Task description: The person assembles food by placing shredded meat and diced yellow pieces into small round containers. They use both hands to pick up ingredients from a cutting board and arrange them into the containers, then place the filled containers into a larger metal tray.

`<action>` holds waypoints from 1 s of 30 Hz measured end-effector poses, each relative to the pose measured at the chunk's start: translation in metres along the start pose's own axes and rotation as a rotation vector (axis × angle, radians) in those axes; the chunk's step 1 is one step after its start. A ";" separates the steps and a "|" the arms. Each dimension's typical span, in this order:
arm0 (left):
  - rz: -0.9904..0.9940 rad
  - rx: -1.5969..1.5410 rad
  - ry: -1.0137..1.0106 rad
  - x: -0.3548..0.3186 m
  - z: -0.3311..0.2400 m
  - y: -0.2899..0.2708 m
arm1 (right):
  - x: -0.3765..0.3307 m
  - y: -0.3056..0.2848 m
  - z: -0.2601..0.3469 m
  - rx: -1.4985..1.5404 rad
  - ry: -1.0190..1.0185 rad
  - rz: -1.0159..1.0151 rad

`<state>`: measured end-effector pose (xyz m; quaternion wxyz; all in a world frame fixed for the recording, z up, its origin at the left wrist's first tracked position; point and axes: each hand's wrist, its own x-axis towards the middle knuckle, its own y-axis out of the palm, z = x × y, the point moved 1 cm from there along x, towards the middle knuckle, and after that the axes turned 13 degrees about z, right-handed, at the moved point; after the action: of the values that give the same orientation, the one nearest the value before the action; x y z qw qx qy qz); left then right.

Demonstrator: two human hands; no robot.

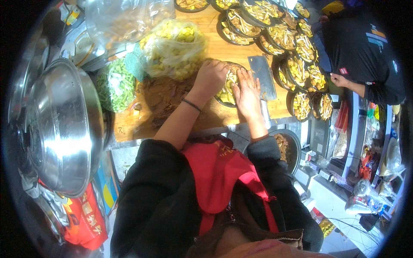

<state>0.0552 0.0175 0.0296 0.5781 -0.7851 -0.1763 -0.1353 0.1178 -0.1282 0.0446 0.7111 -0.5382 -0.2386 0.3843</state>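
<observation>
A round black bowl [226, 100] of yellow chunks and pale strips stands on the wooden table, between my two hands. My left hand [211, 77] is over its left side, fingers curled inward and pressed together; whatever is in them is hidden. Along the bowl's right side lies my right hand [247, 93], its fingers stretched out over the rim and food. A cleaver [261, 75] with a broad grey blade rests just right of that hand. Left of the bowl, a clear plastic bag [174, 53] holds yellow chunks.
Several filled black bowls [301, 71] crowd the table's right side, some stacked. A bag of green pieces [117, 86] and a large steel basin [64, 129] are at left. Another person's hand [340, 80] is near the bowls. A dark tub [289, 148] stands below the table edge.
</observation>
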 end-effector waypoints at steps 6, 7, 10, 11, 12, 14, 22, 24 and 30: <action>-0.055 -0.035 0.027 -0.008 0.002 -0.002 | -0.003 -0.006 0.000 -0.007 0.043 0.036; -0.039 -0.062 0.004 -0.010 0.004 -0.003 | -0.004 -0.008 0.002 -0.008 0.072 0.074; -0.007 -0.158 -0.055 -0.018 0.011 -0.008 | -0.012 -0.020 0.006 0.089 -0.006 -0.049; -0.008 -0.200 -0.065 -0.022 0.015 -0.010 | -0.015 -0.024 0.007 0.101 0.022 -0.030; -0.022 -0.237 -0.063 -0.027 0.018 -0.013 | -0.019 -0.027 0.008 0.107 0.026 -0.033; 0.008 -0.234 -0.157 -0.043 0.028 -0.021 | -0.029 -0.031 0.012 0.111 0.039 -0.062; 0.088 -0.299 -0.423 -0.145 0.056 -0.068 | -0.095 -0.023 0.031 0.444 0.047 0.012; 0.135 -0.255 -0.492 -0.161 0.057 -0.077 | -0.098 -0.014 0.030 0.440 0.099 0.129; 0.286 -0.174 -0.686 -0.183 0.054 -0.092 | -0.088 0.004 0.012 0.487 0.081 0.279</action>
<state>-0.1489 0.0713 0.0163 0.4296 -0.8476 -0.2361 0.2032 0.0555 -0.1917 0.0506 0.7687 -0.3941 -0.0341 0.5026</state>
